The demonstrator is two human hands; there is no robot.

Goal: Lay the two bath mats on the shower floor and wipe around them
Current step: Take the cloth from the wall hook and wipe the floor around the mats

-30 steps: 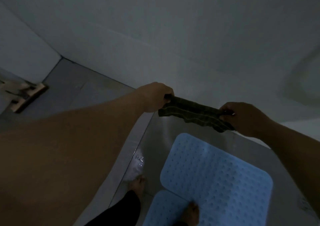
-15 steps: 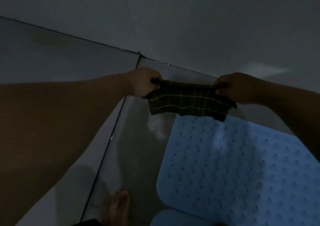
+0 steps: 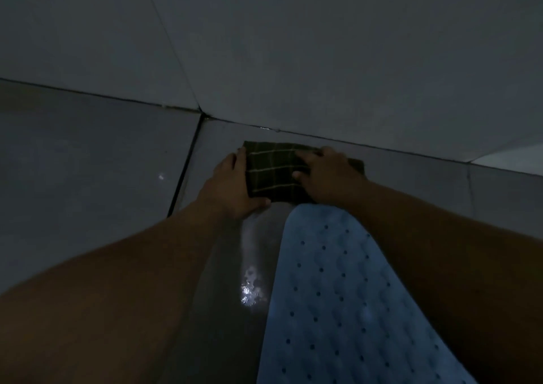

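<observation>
1. Since earlier frame: cloth (image 3: 274,172) brought down from a stretched, mid-air hold to lie flat on shower floor (image 3: 223,310), close to the wall joint.
2. Head view, left hand (image 3: 232,186): placed along left edge of cloth, fingers extended beside and against that edge, thumb at near corner. Pinching or merely steadying: cannot tell.
3. Head view, right hand (image 3: 326,175): laid palm-down on right portion of cloth, fingers spread and fairly straight, pressing rather than gripping.
4. Head view, task items: blue bath mat (image 3: 338,295) already flat on floor, far end just beside near edge of cloth. Second mat out of frame. Wet glare patch (image 3: 249,292) visible on floor left of mat.
5. Judged stage: mats likely laid; wiping around them just starting at far end.
6. Risks:
   - Mat end lifted or pushed askew if cloth is dragged toward it under pressure.
   - Cloth bunching if only right hand presses.
   - Slipping on wet floor.
   - Missed patches in low light.
</observation>
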